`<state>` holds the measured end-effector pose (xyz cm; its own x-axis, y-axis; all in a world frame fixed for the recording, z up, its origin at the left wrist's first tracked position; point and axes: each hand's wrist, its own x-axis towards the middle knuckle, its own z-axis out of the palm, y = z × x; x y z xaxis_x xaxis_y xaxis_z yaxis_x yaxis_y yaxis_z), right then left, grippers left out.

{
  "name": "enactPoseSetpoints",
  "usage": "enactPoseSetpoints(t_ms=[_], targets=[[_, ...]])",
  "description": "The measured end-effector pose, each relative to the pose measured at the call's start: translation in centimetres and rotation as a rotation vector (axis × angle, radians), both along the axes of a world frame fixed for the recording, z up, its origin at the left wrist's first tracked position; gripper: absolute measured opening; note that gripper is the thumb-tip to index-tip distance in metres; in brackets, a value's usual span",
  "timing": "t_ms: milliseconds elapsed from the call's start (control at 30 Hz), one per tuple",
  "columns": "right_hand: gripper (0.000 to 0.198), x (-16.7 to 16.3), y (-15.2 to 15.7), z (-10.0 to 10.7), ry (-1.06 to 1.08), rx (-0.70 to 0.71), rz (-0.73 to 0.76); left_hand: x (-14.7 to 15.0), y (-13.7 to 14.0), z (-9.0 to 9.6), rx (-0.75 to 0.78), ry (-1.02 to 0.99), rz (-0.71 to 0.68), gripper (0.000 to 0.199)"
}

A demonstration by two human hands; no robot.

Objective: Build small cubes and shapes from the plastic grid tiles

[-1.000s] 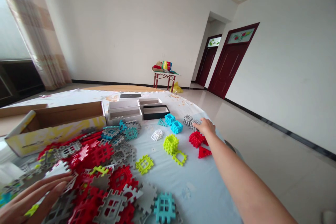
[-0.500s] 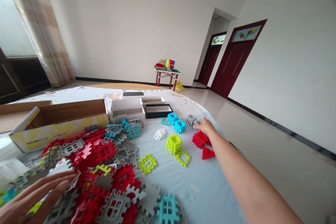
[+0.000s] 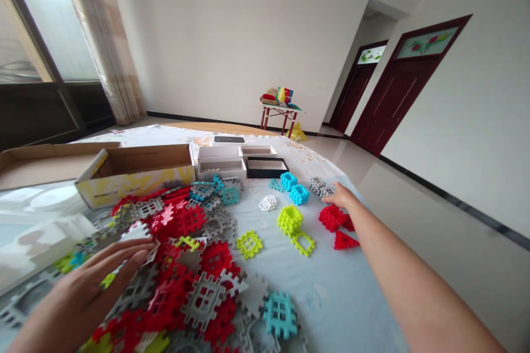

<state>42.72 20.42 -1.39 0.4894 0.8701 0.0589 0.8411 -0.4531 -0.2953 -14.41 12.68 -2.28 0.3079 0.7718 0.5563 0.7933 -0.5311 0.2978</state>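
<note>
My left hand (image 3: pixel 105 273) reaches over a heap of interlocking plastic building pieces. Its thumb and fingers close on a white latticed building piece (image 3: pixel 154 253). At the far right of the cloth, my right hand (image 3: pixel 344 197) has its fingertips on a grey building piece (image 3: pixel 329 191), beside a grey stack (image 3: pixel 318 185). Nearby are blue stacks (image 3: pixel 298 194), a lime-green stack (image 3: pixel 290 219), a red stack (image 3: pixel 331 217) and several white pieces (image 3: pixel 268 203). A red triangle (image 3: pixel 345 240) lies below my right wrist. Mixed red pieces (image 3: pixel 169 298) and grey pieces (image 3: pixel 203 300) fill the heap.
Behind the heap stands an open cardboard box (image 3: pixel 136 190), with small white boxes (image 3: pixel 221 166) and a black-rimmed box (image 3: pixel 267 167) beside it. A phone-like dark slab (image 3: pixel 229 139) lies farther back. White plastic packaging (image 3: pixel 45 231) is at left. A small side table (image 3: pixel 281 107) stands by the wall.
The view has turned left, so everything sits farther right in the picture. Both hands stay nearly where they were, left at the heap and right beside the grey stack.
</note>
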Motion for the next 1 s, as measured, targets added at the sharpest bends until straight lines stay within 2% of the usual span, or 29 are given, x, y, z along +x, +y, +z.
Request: enactPoseSetpoints(t_ms=[67, 133, 167, 233, 267, 367, 433, 500, 600, 700, 767, 867, 1000], targets=[[0.086, -1.0, -0.4, 1.1, -0.034, 0.078, -0.021, 0.1, -0.2, 0.2, -0.040, -0.007, -0.031, 0.031], [0.074, -2.9, -1.0, 2.2, -0.061, 0.268, -0.002, 0.3, -0.4, 0.5, -0.040, -0.034, -0.039, 0.031], [0.066, -4.4, -1.5, 2.6, -0.050, 0.387, 0.044, 0.5, -0.5, 0.7, -0.033, -0.043, -0.041, 0.031], [0.052, -8.1, -2.9, 3.2, 0.066, 0.566, 0.245, 0.6, -0.6, 1.0, -0.027, -0.051, -0.051, 0.032], [0.046, -10.2, -3.7, 3.2, 0.159, 0.576, 0.365, 0.6, -0.6, 1.0, -0.032, -0.049, -0.054, 0.031], [0.033, -16.6, -6.3, 2.8, 0.291, 0.409, 0.787, 0.4, -0.5, 0.8, -0.065, -0.037, -0.041, 0.031], [0.038, -19.8, -7.5, 2.2, 0.234, 0.296, 1.011, 0.3, -0.4, 0.7, -0.083, -0.039, -0.030, 0.031], [0.043, -21.7, -8.1, 1.4, 0.132, 0.203, 1.134, 0.2, -0.3, 0.6, -0.087, -0.047, -0.034, 0.032], [0.042, -22.6, -8.1, 0.2, 0.022, 0.095, 1.164, 0.2, -0.3, 0.7, -0.083, -0.058, -0.044, 0.033], [0.032, -22.5, -8.0, -0.5, 0.005, 0.092, 1.135, 0.2, -0.4, 0.8, -0.086, -0.059, -0.047, 0.031], [0.028, -22.4, -8.2, -0.5, 0.033, 0.143, 1.098, 0.2, -0.4, 0.9, -0.080, -0.063, -0.056, 0.030], [0.031, -22.3, -8.7, 0.0, 0.147, 0.214, 1.006, 0.4, -0.6, 1.1, -0.053, -0.067, -0.082, 0.030], [0.035, -22.4, -9.0, 0.5, 0.273, 0.166, 0.920, 0.7, -0.8, 1.5, -0.019, -0.068, -0.096, 0.032]])
